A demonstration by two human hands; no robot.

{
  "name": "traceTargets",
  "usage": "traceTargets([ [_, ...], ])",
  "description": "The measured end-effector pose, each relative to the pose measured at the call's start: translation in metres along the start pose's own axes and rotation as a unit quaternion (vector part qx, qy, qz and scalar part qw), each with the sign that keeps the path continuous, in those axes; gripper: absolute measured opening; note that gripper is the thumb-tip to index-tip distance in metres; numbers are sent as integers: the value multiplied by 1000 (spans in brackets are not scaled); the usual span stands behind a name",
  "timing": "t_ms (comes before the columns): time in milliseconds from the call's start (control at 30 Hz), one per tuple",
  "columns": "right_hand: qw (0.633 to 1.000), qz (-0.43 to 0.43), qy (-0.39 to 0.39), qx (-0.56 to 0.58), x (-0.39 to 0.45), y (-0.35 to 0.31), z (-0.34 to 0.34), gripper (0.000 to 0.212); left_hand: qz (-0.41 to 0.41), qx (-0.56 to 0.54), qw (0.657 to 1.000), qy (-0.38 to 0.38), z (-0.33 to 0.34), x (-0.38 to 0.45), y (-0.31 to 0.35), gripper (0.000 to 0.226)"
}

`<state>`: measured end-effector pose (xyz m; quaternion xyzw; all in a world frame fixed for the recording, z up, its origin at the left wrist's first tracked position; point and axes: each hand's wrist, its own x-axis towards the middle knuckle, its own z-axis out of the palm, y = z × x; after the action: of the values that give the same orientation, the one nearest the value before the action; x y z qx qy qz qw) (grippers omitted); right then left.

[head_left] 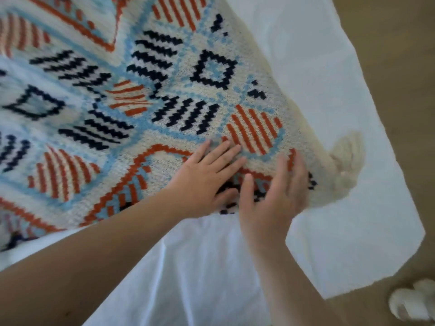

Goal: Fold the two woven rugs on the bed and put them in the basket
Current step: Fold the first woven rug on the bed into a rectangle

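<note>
Left hand: the left hand [207, 182] lies flat and spread on the rug, fingers extended, palm pressing the weave; it grips nothing.
Right hand: the right hand [273, 196] sits just beside the left, fingers wide and slightly curled over the rug's corner edge; whether the fingertips pinch the fabric underneath I cannot tell.
Under the hands: the woven rug [141, 102], cream with orange stripes, navy zigzags and light blue bands, lies spread across the bed, its near corner directly below both palms.
Just beyond the right hand: a cream tassel [348, 158] hangs off the rug's corner, touching the sheet.
Below the wrists: the bed [211, 267], covered in a white sheet, shows bare toward the person and out past the right hand to the mattress corner.
Past the bed, right of the right hand: a brown floor [400, 55], and low down a pale slipper-like thing [414, 302], too blurred to name surely.
Far from the hands: the rug runs off the top and left of the view, blurred there.
Second rug: not clearly in view.
Basket: not in view.
Progress: judged early; this rug seems mostly open, with no finished fold visible.
Left to do: folding both rugs and placing them in the basket.
</note>
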<state>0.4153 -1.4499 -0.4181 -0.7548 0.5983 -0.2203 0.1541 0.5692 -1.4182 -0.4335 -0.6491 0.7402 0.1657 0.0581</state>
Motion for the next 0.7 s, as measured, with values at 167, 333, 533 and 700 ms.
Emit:
traceTargets([
  [167, 951, -178, -234, 100, -76, -77, 41, 53, -87, 11, 996, -20, 13, -119, -61, 68],
  [333, 921, -237, -305, 50, -153, -150, 63, 61, -163, -2, 986, -26, 40, -262, -110, 74],
  [533, 885, -309, -349, 21, -273, -263, 100, 66, -238, -15, 971, -5, 82, -436, -165, 73],
  [700, 868, -326, -373, 15, -358, -346, 115, 68, -271, -58, 961, 3, 96, -545, -198, 73],
])
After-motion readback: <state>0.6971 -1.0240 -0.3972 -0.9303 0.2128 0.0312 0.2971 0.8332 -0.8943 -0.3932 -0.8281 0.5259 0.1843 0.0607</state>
